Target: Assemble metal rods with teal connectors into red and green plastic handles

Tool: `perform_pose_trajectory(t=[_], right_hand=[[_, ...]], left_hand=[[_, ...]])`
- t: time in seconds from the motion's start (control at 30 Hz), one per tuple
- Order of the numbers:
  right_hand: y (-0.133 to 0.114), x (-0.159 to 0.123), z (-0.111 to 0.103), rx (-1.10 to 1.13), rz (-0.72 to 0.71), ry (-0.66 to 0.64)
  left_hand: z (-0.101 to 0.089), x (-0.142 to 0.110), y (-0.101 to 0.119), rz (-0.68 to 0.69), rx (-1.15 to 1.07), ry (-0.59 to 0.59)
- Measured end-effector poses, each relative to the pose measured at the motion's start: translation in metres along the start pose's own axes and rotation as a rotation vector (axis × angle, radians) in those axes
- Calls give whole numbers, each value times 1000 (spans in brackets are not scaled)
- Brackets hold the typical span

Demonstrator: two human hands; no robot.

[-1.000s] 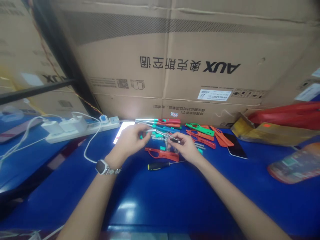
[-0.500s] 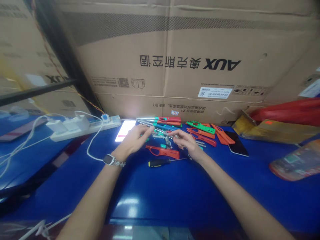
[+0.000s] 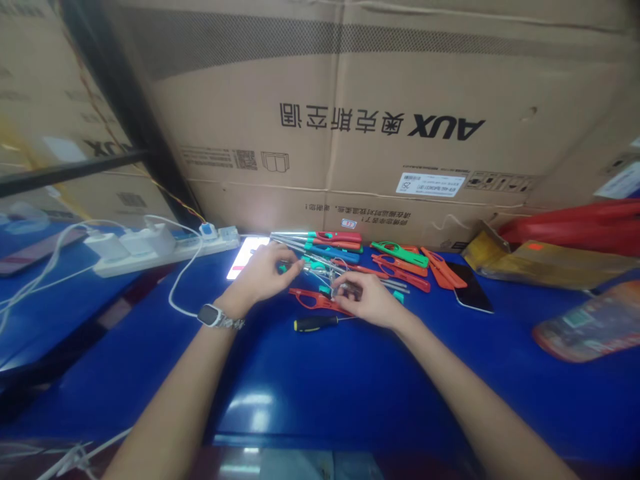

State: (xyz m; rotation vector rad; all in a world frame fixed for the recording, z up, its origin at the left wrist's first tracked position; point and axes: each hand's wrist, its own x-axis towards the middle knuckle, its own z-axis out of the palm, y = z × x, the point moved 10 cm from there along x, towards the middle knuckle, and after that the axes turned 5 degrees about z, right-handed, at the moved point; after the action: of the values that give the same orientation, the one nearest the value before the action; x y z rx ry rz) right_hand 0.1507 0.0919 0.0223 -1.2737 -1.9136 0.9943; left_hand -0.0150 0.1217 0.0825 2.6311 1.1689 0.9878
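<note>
On the blue table [image 3: 310, 380], centre: thin metal parts [image 3: 324, 270], prob. light, stiff, a bit slick; best pinched mid-length. L hand [image 3: 267, 275] at their near ends, thumb and index almost together, can't tell if gripping. R hand [image 3: 371, 297] has fingers curled round a small dark piece [image 3: 353, 289]. Far R, clear jar [image 3: 590, 323] and yellow box [image 3: 565, 268], contents unclear.

Right grip [image 3: 371, 300] hides one end of a red casing [image 3: 324, 304], left grip [image 3: 263, 273] part of a lit phone [image 3: 244, 258] (text illegible); a blurred container [image 3: 590, 323] is cropped at right.
</note>
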Motion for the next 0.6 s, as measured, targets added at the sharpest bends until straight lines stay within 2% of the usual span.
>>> perform_pose_trajectory(t=[0.17,0.33,0.43,0.6], right_hand=[[-8,1,-2,-126,-56,77],[0,2,8,-68,3,-4],[1,2,11,-86,13,-14],[4,1,18,-54,28,-40]], left_hand=[[1,-1,-3,-39,-13,-33],[8,-6,-16,-183,-52,-123],[13,-10,-24,-255,3,-179],[24,-13,-33,-295,33,-237]])
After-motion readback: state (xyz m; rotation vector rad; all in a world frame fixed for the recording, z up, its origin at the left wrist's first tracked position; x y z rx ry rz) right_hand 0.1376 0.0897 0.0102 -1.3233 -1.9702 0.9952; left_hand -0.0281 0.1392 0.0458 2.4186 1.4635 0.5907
